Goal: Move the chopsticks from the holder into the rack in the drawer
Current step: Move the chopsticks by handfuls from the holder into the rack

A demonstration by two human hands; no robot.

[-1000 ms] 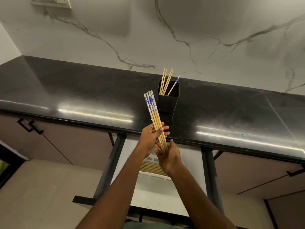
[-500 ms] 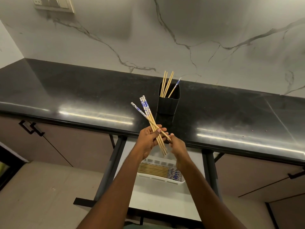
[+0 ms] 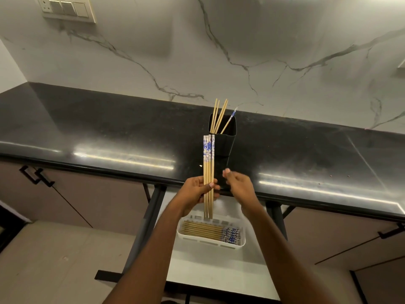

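Observation:
My left hand (image 3: 198, 190) grips a bundle of wooden chopsticks (image 3: 208, 170) with blue-and-white patterned ends, held upright over the counter's front edge. Just right of the bundle, my right hand (image 3: 237, 184) hovers free, fingers loosely curled, holding nothing. Behind them a black holder (image 3: 225, 141) stands on the counter with several chopsticks (image 3: 219, 116) sticking out. Below, in the pulled-out drawer, a white rack (image 3: 211, 242) holds several chopsticks (image 3: 210, 231) lying flat, patterned ends to the right.
The glossy black countertop (image 3: 109, 132) runs across the view under a marble wall. The white drawer bottom (image 3: 221, 275) sits between dark metal rails (image 3: 146, 224). Closed cabinet doors with black handles (image 3: 36, 175) flank it. A switch plate (image 3: 65, 8) is at top left.
The splayed chopsticks have been squared into a straight upright bundle in my left hand. My right hand has let go of them and moved off to the right.

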